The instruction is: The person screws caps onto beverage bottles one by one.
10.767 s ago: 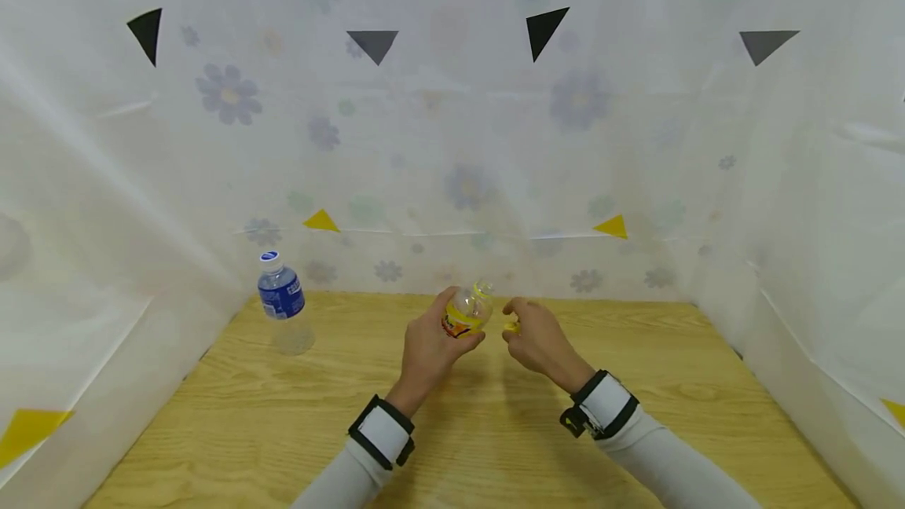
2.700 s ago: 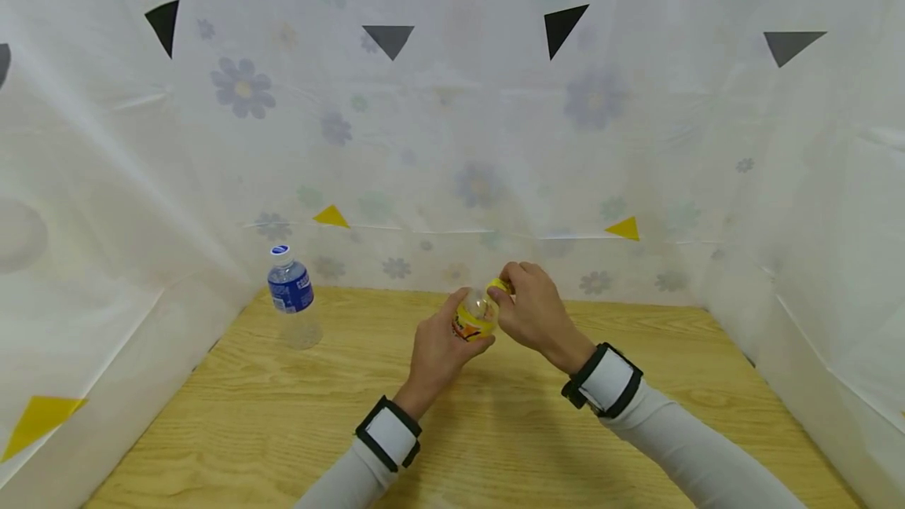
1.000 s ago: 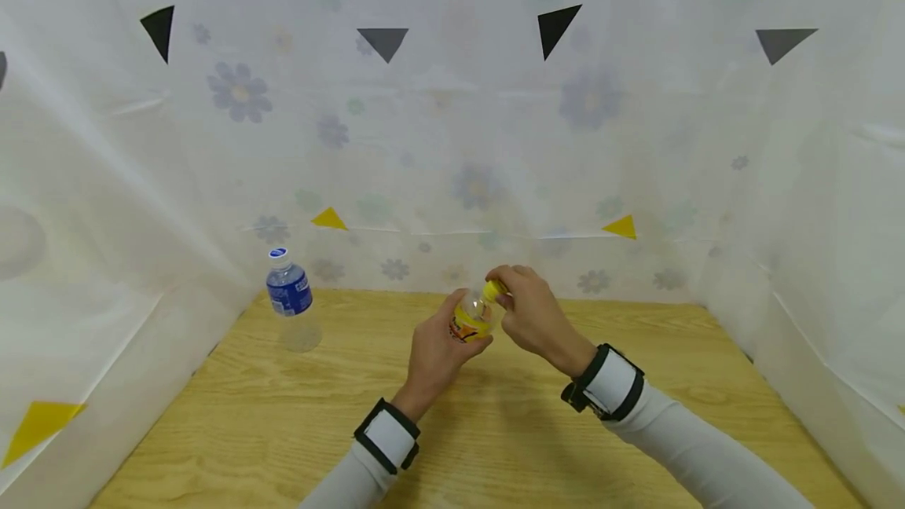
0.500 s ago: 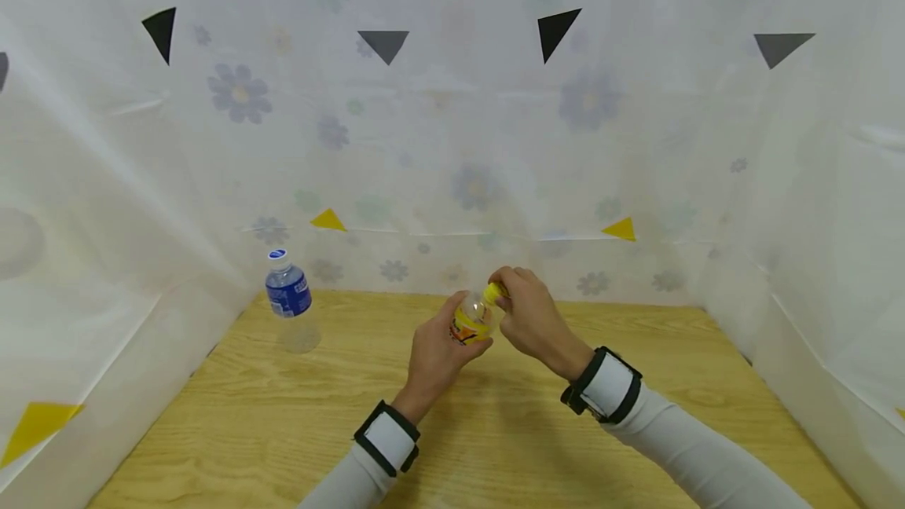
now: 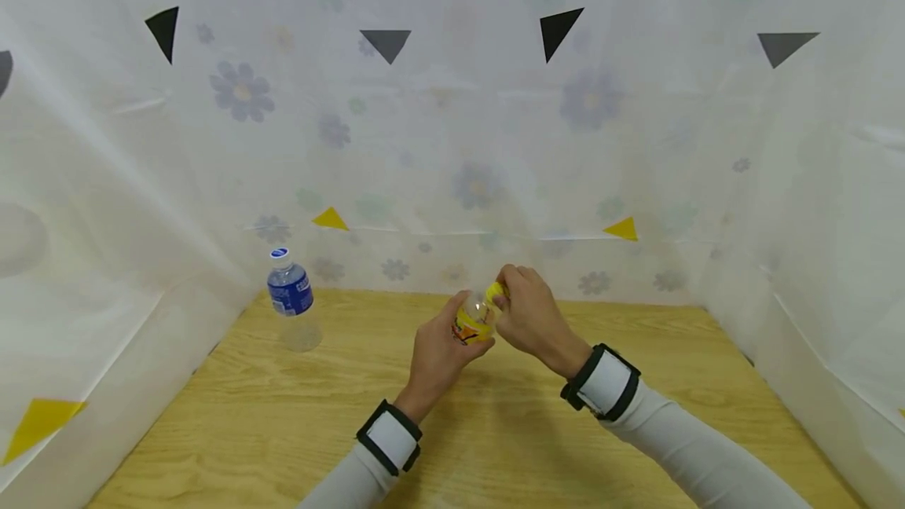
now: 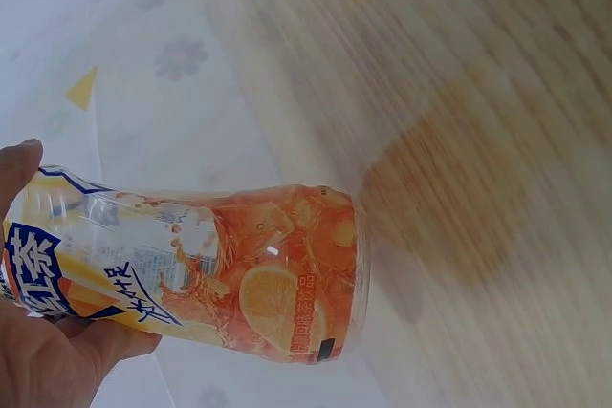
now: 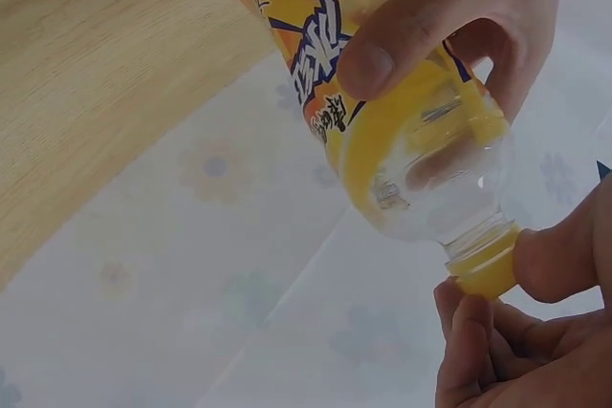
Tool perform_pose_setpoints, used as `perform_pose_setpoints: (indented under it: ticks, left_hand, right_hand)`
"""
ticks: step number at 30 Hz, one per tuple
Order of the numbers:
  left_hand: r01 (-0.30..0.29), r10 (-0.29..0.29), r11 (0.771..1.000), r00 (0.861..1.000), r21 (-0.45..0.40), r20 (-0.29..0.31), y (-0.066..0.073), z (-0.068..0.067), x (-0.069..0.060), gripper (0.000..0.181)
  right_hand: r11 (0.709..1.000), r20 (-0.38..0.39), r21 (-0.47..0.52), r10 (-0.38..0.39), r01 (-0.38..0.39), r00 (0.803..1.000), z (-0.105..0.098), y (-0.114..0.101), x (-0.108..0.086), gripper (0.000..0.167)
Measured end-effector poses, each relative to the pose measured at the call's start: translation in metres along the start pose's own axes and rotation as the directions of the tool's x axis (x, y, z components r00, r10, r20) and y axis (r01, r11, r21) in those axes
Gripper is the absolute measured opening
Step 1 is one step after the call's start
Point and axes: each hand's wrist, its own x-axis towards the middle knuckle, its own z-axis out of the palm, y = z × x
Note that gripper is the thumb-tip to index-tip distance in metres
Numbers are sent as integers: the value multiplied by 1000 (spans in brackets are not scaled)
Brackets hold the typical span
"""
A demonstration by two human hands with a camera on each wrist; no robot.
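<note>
My left hand (image 5: 437, 352) grips a clear plastic bottle (image 5: 475, 319) round its upper body, thumb on the near side. Its wrap label (image 6: 277, 274) is orange and yellow with fruit slices and lettering. The bottle is tilted, its neck leaning toward my right hand (image 5: 532, 313). In the right wrist view, thumb and fingers of that hand pinch the yellow cap (image 7: 486, 263), which sits on the bottle's neck. How tightly the cap is screwed on cannot be told. From the left wrist view, the bottle's base appears close above the wooden table (image 6: 516, 64).
A second clear bottle (image 5: 291, 297) with a blue label and a white-and-blue cap stands upright at the table's back left. White flower-patterned sheets (image 5: 424, 140) hang at the back and both sides, with black, grey and yellow triangles on them.
Long before, the bottle's neck was bare and my right hand held the cap apart from it. Now the cap is on the neck; in the last second my right fingers have shifted slightly around it.
</note>
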Motion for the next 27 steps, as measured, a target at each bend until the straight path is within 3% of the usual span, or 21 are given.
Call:
perform_pose_setpoints:
  ticks: [9,16,21,27]
  left_hand:
    - [-22,22,1000,1000,7,-11,-1,3,0,73]
    - [1,-1,1000,1000,14,3,-2,4,1,73]
    - [2,-2,1000,1000,12,0,-1,4,1,73]
    - [-26,26,1000,1000,9,-17,-1,5,0,74]
  right_hand:
    - [999,-34,-31,-37,36,999,3,6,1,14]
    - [992,-73,-67,-108,104,991,7,11,3,23]
    - [976,-123,-153,-172,152,977,8,12,5,28]
    - [962,-146,-240,-166,128,975,9,13,5,37]
